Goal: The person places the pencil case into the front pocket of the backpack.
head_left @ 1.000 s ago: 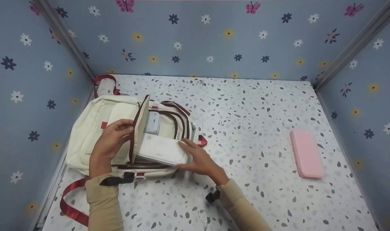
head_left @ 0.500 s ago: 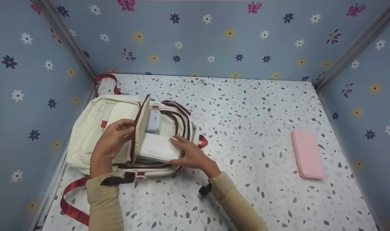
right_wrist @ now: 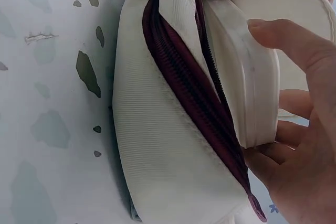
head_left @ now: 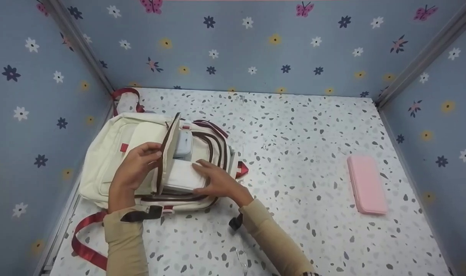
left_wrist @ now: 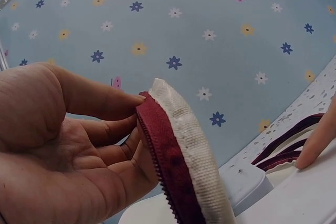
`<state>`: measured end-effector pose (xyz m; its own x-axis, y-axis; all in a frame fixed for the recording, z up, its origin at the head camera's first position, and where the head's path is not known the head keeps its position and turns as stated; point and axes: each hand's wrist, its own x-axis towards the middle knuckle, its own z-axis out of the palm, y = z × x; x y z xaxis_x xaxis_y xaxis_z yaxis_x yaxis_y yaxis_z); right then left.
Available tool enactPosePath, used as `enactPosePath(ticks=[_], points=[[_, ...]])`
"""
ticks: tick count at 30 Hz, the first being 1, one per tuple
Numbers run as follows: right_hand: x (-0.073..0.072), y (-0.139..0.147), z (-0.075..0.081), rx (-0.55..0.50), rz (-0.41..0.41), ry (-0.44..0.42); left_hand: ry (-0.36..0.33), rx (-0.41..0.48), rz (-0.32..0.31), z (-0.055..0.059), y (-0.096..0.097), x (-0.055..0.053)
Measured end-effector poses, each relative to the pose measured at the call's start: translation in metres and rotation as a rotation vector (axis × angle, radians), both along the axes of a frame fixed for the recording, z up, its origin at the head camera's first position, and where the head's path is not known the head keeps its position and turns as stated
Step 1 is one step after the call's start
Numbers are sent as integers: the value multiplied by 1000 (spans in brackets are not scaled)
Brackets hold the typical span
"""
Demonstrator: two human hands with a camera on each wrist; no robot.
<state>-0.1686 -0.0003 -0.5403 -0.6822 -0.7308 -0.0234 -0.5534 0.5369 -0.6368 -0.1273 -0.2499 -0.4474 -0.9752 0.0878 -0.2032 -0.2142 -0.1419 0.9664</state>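
Observation:
A cream backpack with dark red zips lies on the left of the table, its front pocket unzipped. My left hand pinches the zipped edge of the pocket flap between thumb and fingers, lifting it upright. A white box-shaped case lies partly inside that pocket, its far end hidden behind the flap. Around its outer end my right hand grips, with the thumb on one long side in the right wrist view and fingers on the other. Beside it in the pocket sits a pale grey-blue case.
A pink case lies at the right of the speckled table. One red strap trails toward the near left edge, another loops at the back. Flowered panels enclose the table at the back and sides.
My right hand has moved left, sliding the white case deeper into the pocket, so less of it shows. The left hand keeps the flap raised in nearly the same place.

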Motion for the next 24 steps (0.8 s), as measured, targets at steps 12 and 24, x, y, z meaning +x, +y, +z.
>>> enactPosePath(ticks=[12,24], points=[[-9,-18,-1,21,43,19,6,27,5,-1,1,0],[3,-22,1,48,-79,49,0,28,13,-1,1,0]])
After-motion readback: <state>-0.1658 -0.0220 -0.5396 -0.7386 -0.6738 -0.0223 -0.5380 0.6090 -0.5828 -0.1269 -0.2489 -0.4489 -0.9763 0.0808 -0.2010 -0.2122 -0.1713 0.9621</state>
